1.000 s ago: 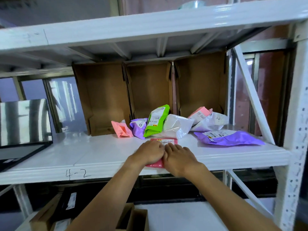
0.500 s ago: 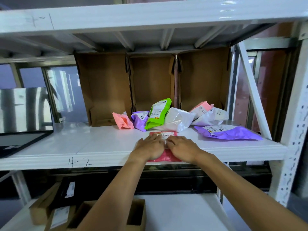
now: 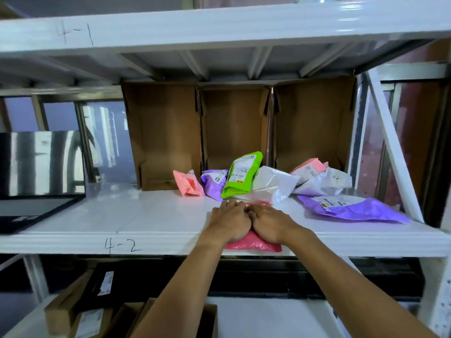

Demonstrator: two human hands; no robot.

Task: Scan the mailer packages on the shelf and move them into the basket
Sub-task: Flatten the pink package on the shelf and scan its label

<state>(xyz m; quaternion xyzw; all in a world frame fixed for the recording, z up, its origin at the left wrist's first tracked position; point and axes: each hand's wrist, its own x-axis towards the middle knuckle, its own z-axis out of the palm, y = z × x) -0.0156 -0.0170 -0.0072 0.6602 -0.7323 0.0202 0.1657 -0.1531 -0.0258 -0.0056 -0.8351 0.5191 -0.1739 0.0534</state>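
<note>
A pink-red mailer [image 3: 253, 243] lies flat at the front edge of the white shelf [image 3: 151, 223] marked 4-2. My left hand [image 3: 229, 222] and my right hand [image 3: 268, 223] lie side by side, palms down, pressing on it and covering most of it. Behind them sits a pile of mailers: a salmon one [image 3: 188, 182], a small purple one [image 3: 214, 184], a green one [image 3: 240, 178] propped upright, a white one [image 3: 271, 185], another salmon and white pair [image 3: 322, 176]. A large purple mailer [image 3: 353, 208] lies flat to the right. No basket or scanner is in view.
Three open cardboard boxes [image 3: 168, 132] stand on their sides at the shelf's back. An open laptop [image 3: 36, 181] sits at the left end. A diagonal white brace [image 3: 390, 142] crosses the right side. Cardboard boxes [image 3: 92, 315] rest on the lower shelf.
Both hands have slid forward over the pink-red mailer, now hiding its label; the mailer stays at the shelf edge. The camera has come closer.
</note>
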